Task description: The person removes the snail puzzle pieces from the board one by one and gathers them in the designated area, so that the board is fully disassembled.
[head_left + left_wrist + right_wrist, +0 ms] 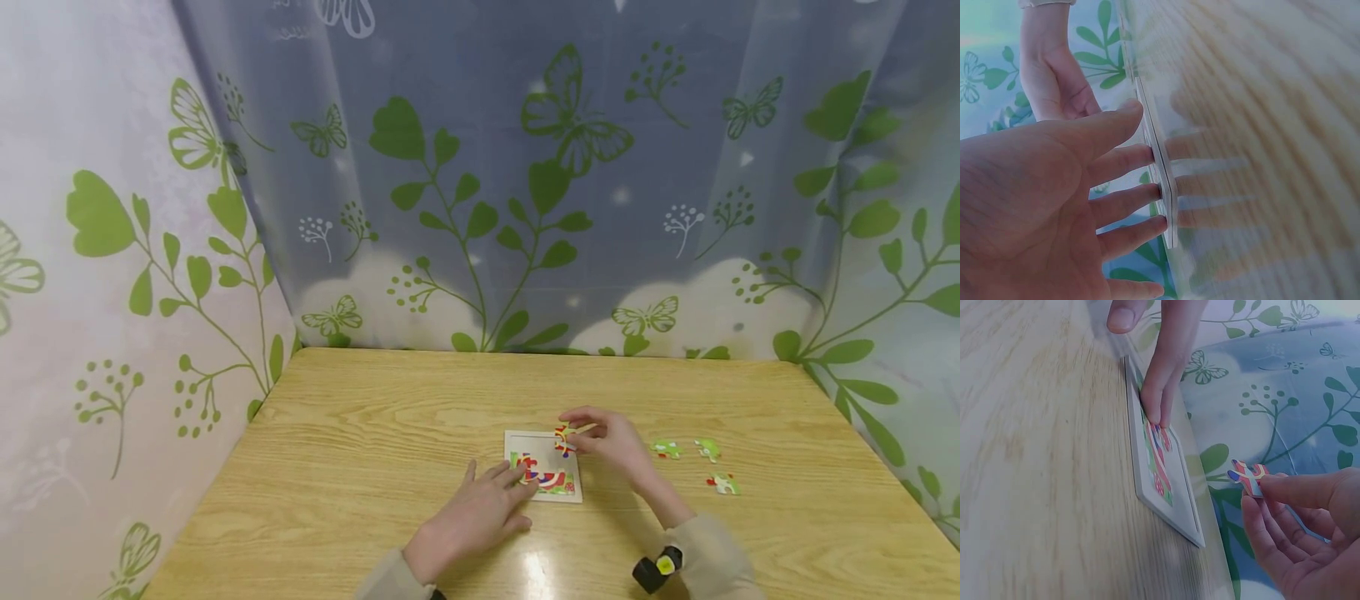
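Observation:
A square puzzle board (542, 435) with a pale raised border lies on the table, its near half filled with colourful pieces (551, 481). My left hand (480, 510) reaches in from the near left, and its outstretched fingertips press on the filled pieces. Between thumb and fingers, my right hand (611, 442) pinches a puzzle piece (1249, 479) in red, yellow, white and blue. In the right wrist view that piece is held up off the board, above its bare far part. The left wrist view shows the board's edge (1163, 169) side-on beside the left fingers.
Loose puzzle pieces lie right of the board: a green-and-red one (666, 449), a green one (707, 450) and a white, red and green one (723, 483). The wooden table (360, 450) meets a patterned curtain (480, 250) at the back.

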Demonstrator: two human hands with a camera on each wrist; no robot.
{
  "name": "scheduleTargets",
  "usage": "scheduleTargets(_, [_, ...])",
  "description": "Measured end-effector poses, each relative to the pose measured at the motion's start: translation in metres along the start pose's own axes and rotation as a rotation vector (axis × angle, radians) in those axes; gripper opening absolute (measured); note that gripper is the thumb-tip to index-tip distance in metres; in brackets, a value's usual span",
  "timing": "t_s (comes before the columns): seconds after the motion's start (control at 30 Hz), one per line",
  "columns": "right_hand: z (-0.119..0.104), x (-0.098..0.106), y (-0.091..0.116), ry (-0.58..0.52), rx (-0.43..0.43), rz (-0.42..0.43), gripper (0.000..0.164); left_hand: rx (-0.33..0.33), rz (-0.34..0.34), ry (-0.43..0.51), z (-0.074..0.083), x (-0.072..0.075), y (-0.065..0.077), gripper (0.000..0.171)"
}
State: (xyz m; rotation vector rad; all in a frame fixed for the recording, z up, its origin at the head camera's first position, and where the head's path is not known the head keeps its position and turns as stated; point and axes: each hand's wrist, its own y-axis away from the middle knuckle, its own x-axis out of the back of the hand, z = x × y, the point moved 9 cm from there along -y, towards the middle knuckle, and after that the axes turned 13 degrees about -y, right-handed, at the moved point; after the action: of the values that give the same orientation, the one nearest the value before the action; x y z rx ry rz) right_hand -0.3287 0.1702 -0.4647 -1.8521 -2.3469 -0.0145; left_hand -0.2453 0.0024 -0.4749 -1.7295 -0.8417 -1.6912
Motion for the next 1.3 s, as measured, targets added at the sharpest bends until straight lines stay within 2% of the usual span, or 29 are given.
scheduleTargets(0.17, [-0.001,0.012,0.006,-0.014,-0.005,0.019,0.034,0.000,-0.002,0.002,0.000,-0.001,0.000,0.054])
scheduleTargets(0.73, [0.004,0.070,0.040,0.065,-0.057,0.072,0.041,-0.001,-0.004,-0.008,0.000,-0.003,0.001,0.055])
scheduleTargets(1.07, [0.010,0.106,0.059,0.095,-0.027,0.096,0.041,0.001,-0.002,-0.007,0.001,-0.003,0.000,0.055])
scheduleTargets(1.3, [0.012,0.120,0.070,0.175,-0.061,0.110,0.040,-0.002,0.006,-0.003,0.001,-0.002,0.000,0.055])
